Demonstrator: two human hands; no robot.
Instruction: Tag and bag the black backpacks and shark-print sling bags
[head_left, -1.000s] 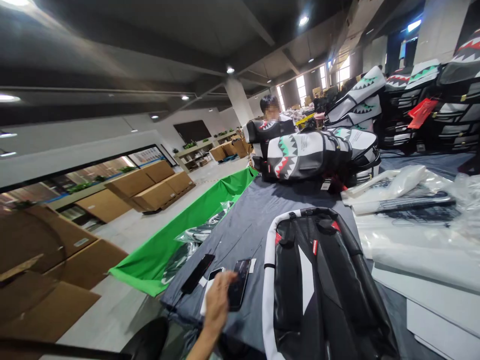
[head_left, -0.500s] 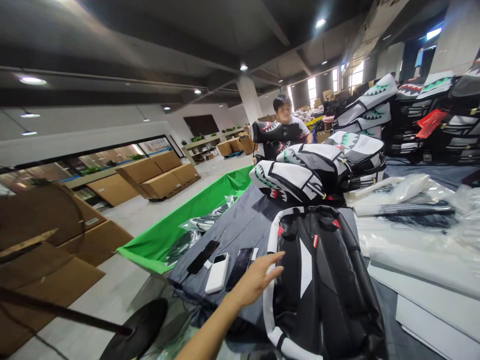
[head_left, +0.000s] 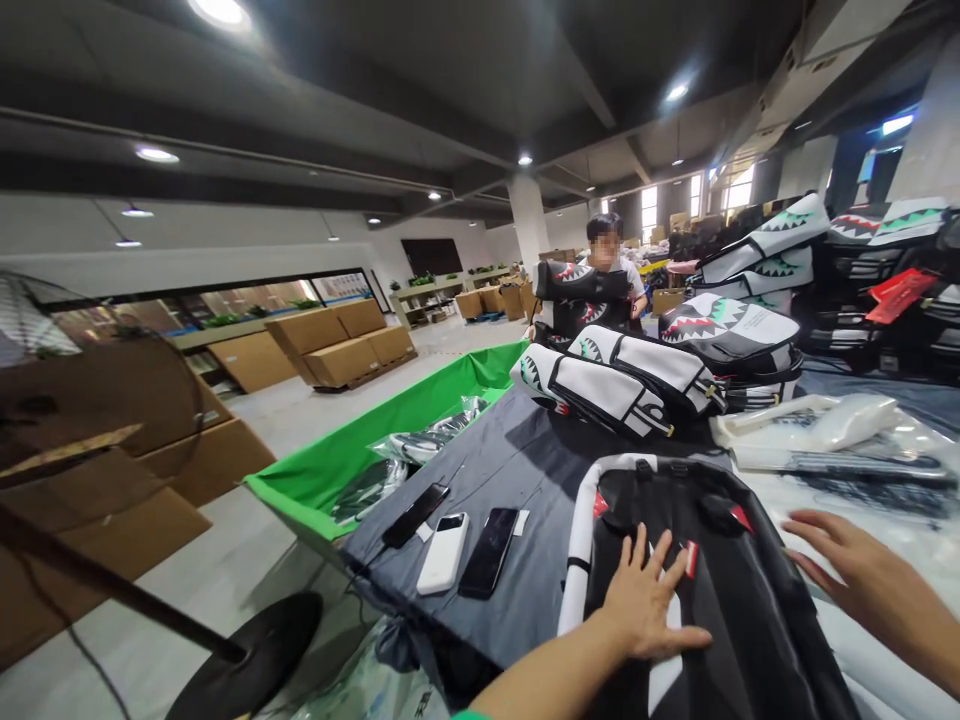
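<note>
A black backpack [head_left: 731, 590] with white edging lies on the table, its strap side facing up. Across its middle my left hand [head_left: 651, 600] is spread flat, fingers apart, over the white panel and beside the small red tag [head_left: 691, 559]. My right hand [head_left: 851, 565] is at the bag's right edge with fingers stretched out and nothing in them; whether it touches the bag I cannot tell. Left of the bag lie a black phone [head_left: 488, 552], a white power bank [head_left: 443, 553] and another dark phone [head_left: 415, 514].
Shark-face backpacks [head_left: 600, 385] are piled at the table's far end, with another stack [head_left: 780, 250] behind. Clear plastic bags [head_left: 862, 430] cover the right side. A green-lined bin [head_left: 315, 480] holds wrapped goods. Beyond stands a person [head_left: 619, 265]. A fan base [head_left: 247, 660] is at lower left.
My left hand has moved right from beside the phones onto the backpack. My right hand has come into view. Two shark-face bags at the far end have dropped and settled on the table.
</note>
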